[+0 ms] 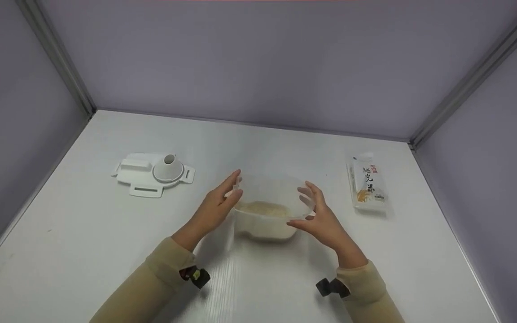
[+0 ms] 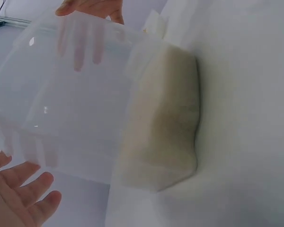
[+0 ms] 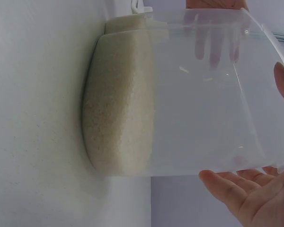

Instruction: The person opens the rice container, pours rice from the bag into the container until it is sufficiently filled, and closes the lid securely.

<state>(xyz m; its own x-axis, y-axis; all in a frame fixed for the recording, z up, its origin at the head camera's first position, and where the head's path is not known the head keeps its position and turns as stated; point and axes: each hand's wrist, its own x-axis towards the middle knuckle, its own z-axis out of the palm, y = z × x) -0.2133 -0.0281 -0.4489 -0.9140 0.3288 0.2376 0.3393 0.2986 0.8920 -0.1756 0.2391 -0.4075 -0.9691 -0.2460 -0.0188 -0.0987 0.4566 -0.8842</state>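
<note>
A clear, tall plastic container point(image 1: 265, 224) stands upright on the white table, with pale rice point(image 3: 118, 104) filling its lower part. My left hand point(image 1: 216, 207) is at the container's left side near the rim, its fingers extended and slightly spread. On the right side, my right hand point(image 1: 321, 220) lies along the upper wall, thumb towards the front rim and fingers behind. In the right wrist view, the right fingertips point(image 3: 217, 182) are at the wall. The left fingers point(image 2: 31, 194) look relaxed beside the wall; whether they all touch it, I cannot tell.
On the left of the table lies a white plastic lid-like part point(image 1: 146, 188) with a cone-shaped spout point(image 1: 168, 169) on it. A packaged bag of rice point(image 1: 368, 184) with printed characters lies at the right. Grey panels point(image 1: 258, 67) enclose the table's back and sides.
</note>
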